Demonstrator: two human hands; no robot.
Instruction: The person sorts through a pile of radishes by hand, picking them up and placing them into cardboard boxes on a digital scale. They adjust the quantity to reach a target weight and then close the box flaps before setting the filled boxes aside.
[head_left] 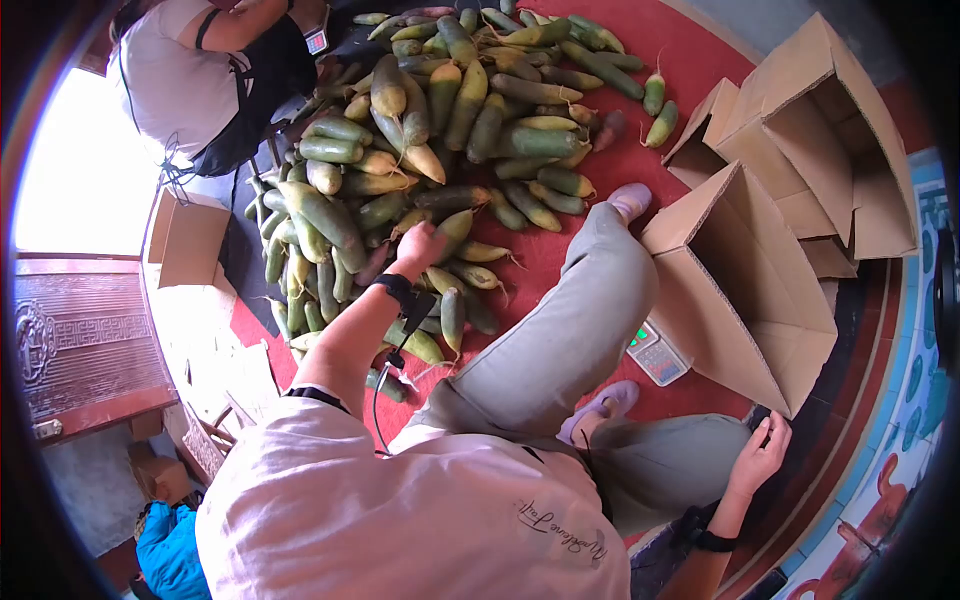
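Left hand [420,245]: grip closed round a long green-and-yellow radish [452,228] at the near edge of the radish pile [450,110] on the red floor mat [690,60]. Right hand [762,452]: fingers curled beside the open brown cardboard box [740,290]; whether the grip pinches anything cannot be told. The cursive shirt script and the display of the small grey scale [655,352] are unreadable.

A scale [657,352] lies on the red mat [690,60], another person [170,80] beyond it.

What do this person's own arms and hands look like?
The left arm is bare below a short pale pink sleeve edged in black. The left hand has a black wristband carrying a small black unit, with a thin dark cable trailing along the forearm. The right hand has a black strap at its wrist. No gloves.
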